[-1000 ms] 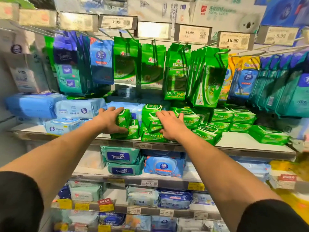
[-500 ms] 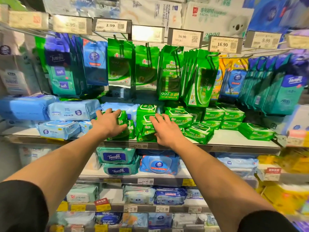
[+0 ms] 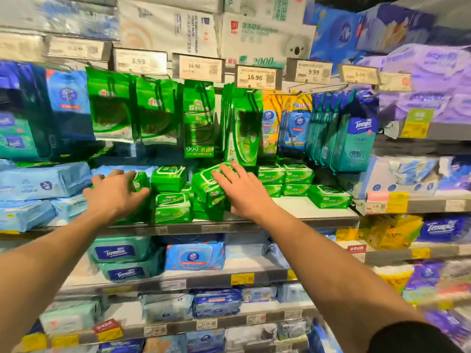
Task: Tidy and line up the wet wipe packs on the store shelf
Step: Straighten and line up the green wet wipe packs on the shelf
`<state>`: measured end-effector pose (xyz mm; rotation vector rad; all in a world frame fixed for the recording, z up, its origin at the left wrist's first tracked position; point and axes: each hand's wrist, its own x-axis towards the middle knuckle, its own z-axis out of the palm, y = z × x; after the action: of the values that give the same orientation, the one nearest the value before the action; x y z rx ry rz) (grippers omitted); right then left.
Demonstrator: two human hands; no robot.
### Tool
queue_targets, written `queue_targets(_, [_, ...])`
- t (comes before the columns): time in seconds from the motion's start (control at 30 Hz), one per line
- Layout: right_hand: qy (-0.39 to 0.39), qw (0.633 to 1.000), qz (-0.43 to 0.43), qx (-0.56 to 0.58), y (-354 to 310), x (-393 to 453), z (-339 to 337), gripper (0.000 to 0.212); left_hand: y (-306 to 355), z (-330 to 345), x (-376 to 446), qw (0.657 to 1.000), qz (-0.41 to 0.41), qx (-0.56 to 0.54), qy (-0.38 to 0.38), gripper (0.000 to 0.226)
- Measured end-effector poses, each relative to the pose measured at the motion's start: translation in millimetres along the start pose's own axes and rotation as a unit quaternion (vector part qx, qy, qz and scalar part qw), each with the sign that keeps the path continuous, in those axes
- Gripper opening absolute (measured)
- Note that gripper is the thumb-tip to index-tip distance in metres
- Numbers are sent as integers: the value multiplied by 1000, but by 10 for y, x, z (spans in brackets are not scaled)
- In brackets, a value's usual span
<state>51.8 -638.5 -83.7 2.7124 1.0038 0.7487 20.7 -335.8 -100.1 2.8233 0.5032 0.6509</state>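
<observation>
Store shelf (image 3: 293, 208) holds neat green wipe packs (image 3: 285, 179) at right, but the front-left stacks (image 3: 170, 197) sit crooked under the left hand (image 3: 114, 193) and right hand (image 3: 242, 189), both spread flat, so squaring likely remains.

Shelving filled the whole view, tier on tier of grey metal shelves (image 3: 318, 216) with yellow price strips (image 3: 242, 278). Price tags (image 3: 197, 68) hung overhead on hooks, and cartons (image 3: 168, 24), seemingly tissue stock, were stacked above, blurred.
</observation>
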Motion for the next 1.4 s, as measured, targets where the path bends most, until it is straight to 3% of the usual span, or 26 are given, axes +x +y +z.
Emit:
queue_targets(0.13, [14, 999, 38, 22, 705, -426, 112, 94, 549, -64, -109, 998, 12, -24, 60, 72])
queue_targets(0.27, [-25, 996, 85, 12, 1439, -941, 279, 93, 1271, -96, -208, 995, 36, -51, 77, 79])
queue_targets(0.57, [-65, 974, 218, 21, 2576, -1630, 679, 82, 2545, 258, -500, 986, 164, 36, 19, 80])
queue_targets(0.9, [-47, 967, 247, 33, 2817, -1614, 958, 82, 3120, 667, -602, 984, 169, 61, -4, 66])
queue_targets(1.13, [-72, 956, 280, 57, 2854, -1360, 1002, 56, 3337, 824, -621, 984, 170, 60, -12, 65])
queue_targets(1.3, [-31, 936, 340, 82, 2720, -1213, 1101, 81, 3433, 892, -616, 982, 174, 62, -29, 63])
queue_targets(1.4, [-25, 934, 345, 84, 2780, -1173, 1168, 69, 3498, 932, -613, 981, 181, 49, -39, 64])
